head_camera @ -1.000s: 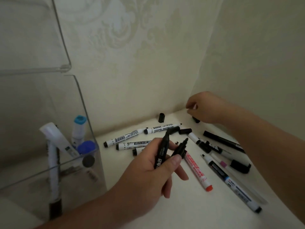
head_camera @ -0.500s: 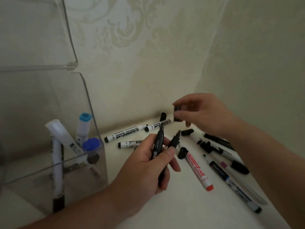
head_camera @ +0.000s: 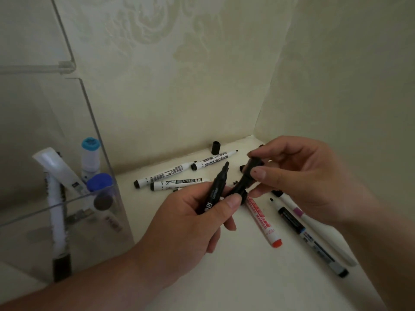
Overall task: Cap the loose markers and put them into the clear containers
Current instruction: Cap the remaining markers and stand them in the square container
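The left hand point(head_camera: 190, 221) grips an uncapped slim black marker point(head_camera: 216, 187) and a second black marker point(head_camera: 239, 188). The right hand point(head_camera: 298, 176) pinches a short black cap point(head_camera: 253, 164) over the second marker's tip. A skewed push could jam the cap or knock the uncapped marker from the fingers. The clear plastic container point(head_camera: 56, 206) stands well left of them.

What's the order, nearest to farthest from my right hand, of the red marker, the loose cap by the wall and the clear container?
1. Red marker, lying just below the right hand, which pinches a black cap.
2. Loose cap, back by the wall, to the hand's left.
3. Clear container, far left.
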Tool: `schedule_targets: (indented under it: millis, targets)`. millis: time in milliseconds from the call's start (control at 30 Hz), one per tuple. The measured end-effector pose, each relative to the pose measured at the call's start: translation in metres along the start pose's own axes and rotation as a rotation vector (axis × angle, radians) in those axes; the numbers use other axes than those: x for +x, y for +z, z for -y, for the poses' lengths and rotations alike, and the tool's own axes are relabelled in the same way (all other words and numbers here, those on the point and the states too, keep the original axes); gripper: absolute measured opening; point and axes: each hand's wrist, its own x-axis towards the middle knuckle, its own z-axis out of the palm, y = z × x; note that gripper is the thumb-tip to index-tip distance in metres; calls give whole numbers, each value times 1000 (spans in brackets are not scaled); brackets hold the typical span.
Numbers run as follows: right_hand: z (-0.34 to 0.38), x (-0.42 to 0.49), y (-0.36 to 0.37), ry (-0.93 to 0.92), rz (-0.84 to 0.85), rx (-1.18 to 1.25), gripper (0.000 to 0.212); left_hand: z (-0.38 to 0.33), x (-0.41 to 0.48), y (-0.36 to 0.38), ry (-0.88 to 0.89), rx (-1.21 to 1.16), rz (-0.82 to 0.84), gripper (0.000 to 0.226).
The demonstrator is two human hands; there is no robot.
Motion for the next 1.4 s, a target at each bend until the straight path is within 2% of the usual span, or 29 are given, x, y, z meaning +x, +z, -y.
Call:
schedule_targets:
  millis: [167, 433, 600, 800, 1000, 1167, 1300, 1400]
  targets:
    - [1, -6, -2, -57, -6, -45, 22, 4, 1, 1, -2, 30, -13, 23]
    - [-3, -6, 2, -10, 28, -46, 37, 4, -1, -1, 16, 3, -17, 24]
    - [-2, -7, 3, 1, 21, -60, 39, 4, -1, 0, 15, -59, 3, 22]
    - [-6, -9, 12, -108, -80, -97, 28, -1, 0, -1, -22, -107, 29, 16]
    - [8, -2, -6, -218, -363, 12, 16, 0, -1, 1, -50, -46, 61, 21]
    - [4, -8, 8, -194, -302, -55, 21, 1, -1, 3, -19, 75, 89, 23]
    - [7, -9, 13, -184, -214, -77, 28, 3, -1, 2, -21, 94, 95, 20]
    - [10, -10, 9, -189, -213, -144, 25, 4, 0, 2, -11, 109, 107, 23]
